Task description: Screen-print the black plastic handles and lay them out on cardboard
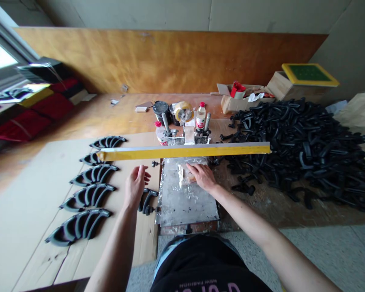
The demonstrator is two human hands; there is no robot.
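Observation:
My left hand [136, 183] hangs over the cardboard just left of a metal base plate [188, 209]. Its fingers are loosely bent and apart, and nothing shows in them. Under it lie a couple of black curved plastic handles [148, 199]. My right hand [203, 176] reaches over the plate with fingers stretched out, at a small taped block [187, 174]; whether it touches the block I cannot tell. Above both hands a yellow-edged frame [185, 152] is raised, seen edge-on and held by a clamp stand [188, 136] behind.
On the left, rows of black curved handles [93, 198] lie on cardboard [27, 170]. A big heap of black handles [304, 150] covers the right. Behind the stand are a tape roll [183, 112], red-capped bottles [201, 115] and a dark tub [161, 110]. An open carton [228, 104] stands back right.

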